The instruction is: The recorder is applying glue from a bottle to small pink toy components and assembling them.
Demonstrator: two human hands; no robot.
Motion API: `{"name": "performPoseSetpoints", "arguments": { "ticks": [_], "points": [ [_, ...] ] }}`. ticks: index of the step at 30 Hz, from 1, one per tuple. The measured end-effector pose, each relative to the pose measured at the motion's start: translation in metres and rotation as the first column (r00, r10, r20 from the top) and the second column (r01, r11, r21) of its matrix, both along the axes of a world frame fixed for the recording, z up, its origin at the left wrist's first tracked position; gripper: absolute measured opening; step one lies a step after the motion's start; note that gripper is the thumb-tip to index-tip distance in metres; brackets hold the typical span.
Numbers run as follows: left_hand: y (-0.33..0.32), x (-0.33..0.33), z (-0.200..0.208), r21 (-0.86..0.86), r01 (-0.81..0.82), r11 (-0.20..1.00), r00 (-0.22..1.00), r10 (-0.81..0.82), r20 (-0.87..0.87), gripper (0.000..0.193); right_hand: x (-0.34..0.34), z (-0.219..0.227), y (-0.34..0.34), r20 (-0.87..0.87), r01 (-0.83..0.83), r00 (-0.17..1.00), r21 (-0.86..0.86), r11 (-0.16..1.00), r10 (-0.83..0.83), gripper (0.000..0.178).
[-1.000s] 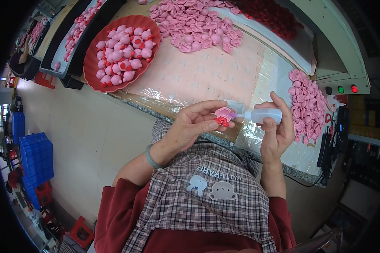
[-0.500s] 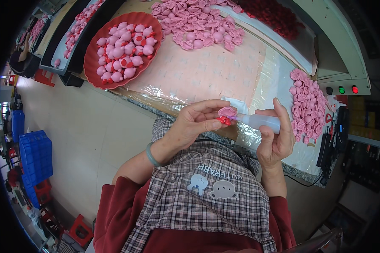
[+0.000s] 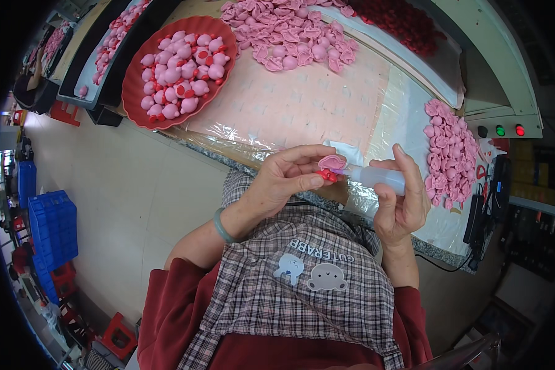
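My left hand point(image 3: 285, 180) pinches a small pink toy part point(image 3: 332, 163) with a red piece point(image 3: 328, 176) under it, close to my chest. My right hand point(image 3: 401, 200) grips a translucent squeeze bottle point(image 3: 379, 179), its tip pointing left and touching the pink part. Both hands hover above the near edge of the plastic-covered worktable point(image 3: 302, 105). A green bangle sits on my left wrist.
A red round tray point(image 3: 135, 92) of finished pink pieces stands at the back left. Loose pink shells lie in a pile point(image 3: 290, 34) at the back and another pile point(image 3: 451, 154) at the right. Red parts point(image 3: 407, 18) fill a far bin. Blue crates point(image 3: 52, 225) stand on the floor at left.
The bottle tip has stayed against the pink part while both hands shifted slightly; my left fingers have turned the part a little.
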State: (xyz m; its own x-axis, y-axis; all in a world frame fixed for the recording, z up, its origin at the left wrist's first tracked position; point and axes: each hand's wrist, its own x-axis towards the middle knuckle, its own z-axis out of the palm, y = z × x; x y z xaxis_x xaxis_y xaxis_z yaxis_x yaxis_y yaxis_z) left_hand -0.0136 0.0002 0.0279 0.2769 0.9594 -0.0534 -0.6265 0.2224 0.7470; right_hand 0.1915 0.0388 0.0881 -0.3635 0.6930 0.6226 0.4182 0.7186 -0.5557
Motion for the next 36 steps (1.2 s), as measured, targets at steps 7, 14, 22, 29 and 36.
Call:
{"name": "performPoseSetpoints", "arguments": {
  "ticks": [7, 14, 22, 29, 36],
  "points": [
    [0.0000, 0.0000, -0.0015, -0.014, -0.003, 1.000, 1.000, 0.003, 0.010, 0.048, -0.0013, -0.0001, 0.0013, 0.020, -0.009, 1.000, 0.027, 1.000, 0.008, 0.049],
    [0.0008, 0.0001, -0.0022, -0.015, -0.004, 1.000, 1.000, 0.004, 0.004, 0.048, -0.0035, -0.0006, 0.0022, 0.007, -0.008, 1.000, 0.051, 0.999, 0.007, 0.049],
    [0.0010, 0.0012, -0.0041, -0.021, 0.006, 1.000, 1.000, -0.006, 0.003, 0.048, -0.0041, 0.0020, 0.0000, 0.035, -0.013, 0.999, -0.005, 1.000, 0.013, 0.045],
    [0.0012, 0.0006, -0.0033, -0.023, 0.013, 1.000, 1.000, -0.013, -0.009, 0.047, -0.0045, -0.0015, 0.0032, -0.024, 0.004, 1.000, 0.010, 1.000, -0.004, 0.047],
    [0.0016, 0.0023, -0.0026, -0.029, 0.015, 0.999, 1.000, -0.014, 0.026, 0.046, -0.0051, -0.0001, 0.0029, -0.030, 0.015, 0.999, 0.021, 1.000, -0.014, 0.046]
  ]
}}
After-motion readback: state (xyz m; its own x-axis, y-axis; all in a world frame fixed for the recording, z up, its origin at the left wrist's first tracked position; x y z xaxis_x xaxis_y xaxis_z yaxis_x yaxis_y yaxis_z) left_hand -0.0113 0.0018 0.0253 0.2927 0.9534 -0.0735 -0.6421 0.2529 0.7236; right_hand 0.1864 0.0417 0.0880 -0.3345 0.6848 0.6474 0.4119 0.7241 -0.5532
